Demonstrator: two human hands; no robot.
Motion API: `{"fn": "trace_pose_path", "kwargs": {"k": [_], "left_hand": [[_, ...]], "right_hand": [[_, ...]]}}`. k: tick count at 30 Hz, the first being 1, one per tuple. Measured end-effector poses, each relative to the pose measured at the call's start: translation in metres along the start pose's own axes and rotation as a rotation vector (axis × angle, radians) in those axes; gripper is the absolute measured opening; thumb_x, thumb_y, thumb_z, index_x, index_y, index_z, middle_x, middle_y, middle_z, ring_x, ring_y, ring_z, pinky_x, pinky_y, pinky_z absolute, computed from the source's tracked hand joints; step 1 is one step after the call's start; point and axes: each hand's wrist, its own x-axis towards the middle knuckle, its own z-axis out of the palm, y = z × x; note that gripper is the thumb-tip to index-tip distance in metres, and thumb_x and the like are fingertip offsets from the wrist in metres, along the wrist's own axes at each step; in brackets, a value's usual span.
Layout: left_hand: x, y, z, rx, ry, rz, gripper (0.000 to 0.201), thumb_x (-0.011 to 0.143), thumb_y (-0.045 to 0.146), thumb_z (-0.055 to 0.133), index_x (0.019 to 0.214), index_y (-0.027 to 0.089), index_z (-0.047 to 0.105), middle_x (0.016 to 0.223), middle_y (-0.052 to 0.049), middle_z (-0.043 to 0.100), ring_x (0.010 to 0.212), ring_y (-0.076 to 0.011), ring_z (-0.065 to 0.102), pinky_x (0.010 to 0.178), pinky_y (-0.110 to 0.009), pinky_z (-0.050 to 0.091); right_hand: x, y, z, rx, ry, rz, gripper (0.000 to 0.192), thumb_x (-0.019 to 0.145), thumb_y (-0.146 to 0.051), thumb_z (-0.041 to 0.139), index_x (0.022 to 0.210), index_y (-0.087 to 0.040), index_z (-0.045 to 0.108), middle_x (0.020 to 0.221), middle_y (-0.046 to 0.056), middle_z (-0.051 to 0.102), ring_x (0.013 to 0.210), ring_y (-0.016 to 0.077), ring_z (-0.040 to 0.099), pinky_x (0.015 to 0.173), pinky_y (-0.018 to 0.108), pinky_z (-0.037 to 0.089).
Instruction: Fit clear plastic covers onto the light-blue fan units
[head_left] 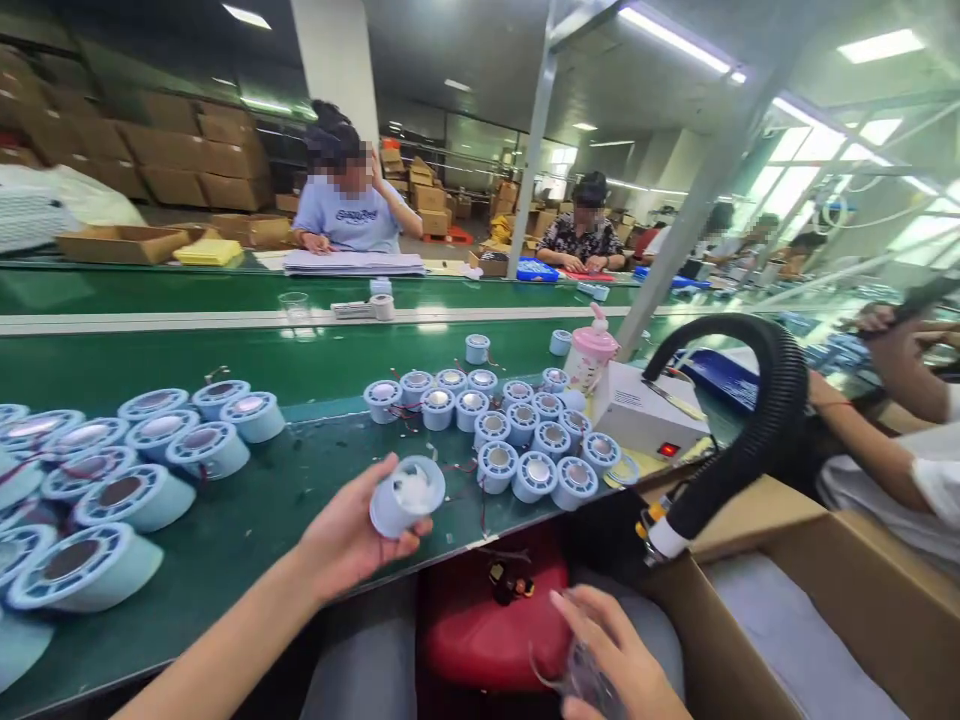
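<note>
Head view | left hand grips pale blue round part above green counter edge | right hand low over lap, fingers curled on clear plastic piece | similar parts clustered just beyond.

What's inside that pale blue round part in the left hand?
The round part in the left hand faces the camera with its open end. Inside shows a pale, whitish blur, perhaps a rotor or lining. Motion blur hides the detail, and the fingers cover its underside.

a factory assembly line: workers are sitting along a green conveyor belt, cardboard cartons are stacking up behind, round blue parts are lying in batches.
</note>
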Motion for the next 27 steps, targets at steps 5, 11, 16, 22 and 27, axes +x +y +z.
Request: {"fn": "trace_pose_path", "kwargs": {"k": [5,11,16,22,27], "left_hand": [[0.008,-0.041,0.064,0.073,-0.454,-0.365,0.034,0.076,0.042,0.058,0.097,0.016,0.056,0.064,0.001,0.055,0.045,-0.0093,0.046,0.036,-0.017,0.030],[0.000,-0.042,0.095,0.897,-0.579,0.316,0.017,0.084,0.030,0.056,0.093,0.018,0.064,0.092,-0.002,0.057,0.082,-0.0166,0.054,0.076,-0.029,0.045],[-0.002,-0.053,0.090,0.878,-0.559,0.541,0.029,0.081,0.037,0.068,0.104,0.020,0.063,0.103,-0.005,0.054,0.092,-0.0185,0.054,0.085,-0.032,0.045],[0.008,-0.078,0.079,0.729,-0.586,0.641,0.068,0.057,0.048,0.085,0.118,0.025,0.065,0.108,-0.007,0.051,0.104,-0.0236,0.053,0.093,-0.038,0.045],[0.009,-0.085,0.079,0.640,-0.768,0.530,0.070,0.062,0.036,0.085,0.127,0.026,0.059,0.123,-0.010,0.060,0.115,-0.0263,0.056,0.100,-0.040,0.043]], "right_hand": [[0.019,-0.029,0.013,-0.612,0.224,-0.272,0.057,0.080,-0.017,0.060,0.136,-0.028,0.054,0.134,0.021,0.052,0.116,0.0388,0.058,0.083,0.054,0.057],[0.009,-0.040,0.003,-0.643,0.218,-0.033,0.030,0.077,-0.003,0.061,0.100,-0.019,0.071,0.132,0.019,0.053,0.112,0.0368,0.056,0.083,0.051,0.055],[-0.006,-0.045,-0.005,-0.201,0.084,0.173,0.006,0.079,-0.014,0.068,0.077,-0.019,0.066,0.124,0.011,0.056,0.111,0.0287,0.058,0.092,0.042,0.049],[-0.010,-0.050,-0.009,0.154,0.139,0.282,0.035,0.091,-0.038,0.054,0.063,-0.018,0.063,0.108,0.010,0.058,0.103,0.0243,0.058,0.078,0.031,0.048],[-0.009,-0.037,-0.010,0.495,0.235,0.421,0.036,0.078,-0.040,0.072,0.051,-0.018,0.063,0.096,0.008,0.062,0.084,0.0195,0.061,0.064,0.026,0.050]]}}
